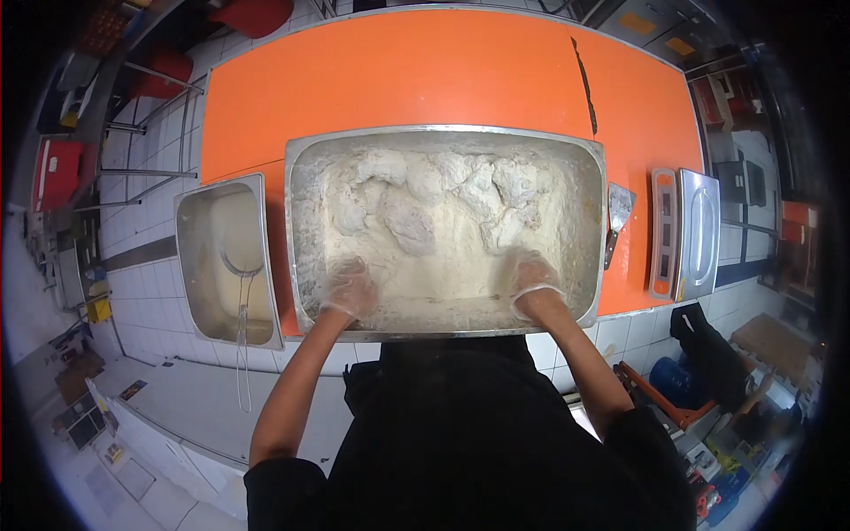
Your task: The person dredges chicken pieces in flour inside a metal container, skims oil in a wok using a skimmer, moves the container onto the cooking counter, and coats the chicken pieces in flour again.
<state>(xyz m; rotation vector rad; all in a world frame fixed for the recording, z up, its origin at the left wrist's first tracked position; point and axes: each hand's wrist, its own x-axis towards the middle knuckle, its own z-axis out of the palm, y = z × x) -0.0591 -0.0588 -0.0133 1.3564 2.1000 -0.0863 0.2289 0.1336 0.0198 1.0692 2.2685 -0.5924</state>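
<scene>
Along the near side of the big metal tray [443,130] on the orange table [398,75], both gloved hands are down in the pale powder [447,276], flour by the look of it, L hand [351,288] toward the left end, R hand [533,278] toward the right, well apart. Can't tell from where I'm standing whether either is open or closed; fingertips are lost in the white & no piece shows clearly in either grip. Coated pieces [409,223] lie in the tray, mostly bunched along its far half, w/ one lump near R hand. Prob. the coating step, mid-way, i.e. powder being worked around the pieces. Next move, I'd say, calls for both hands scooping loose powder up & over the lumps, pressing lightly, esp. any thin spots. Just left of the tray: a smaller pan [191,257] w/ cloudy liquid & a wire strainer [243,311], handle over the near edge. On the right, a scraper [618,211] beside the tray, then a scale-type unit [697,234] farther out.
</scene>
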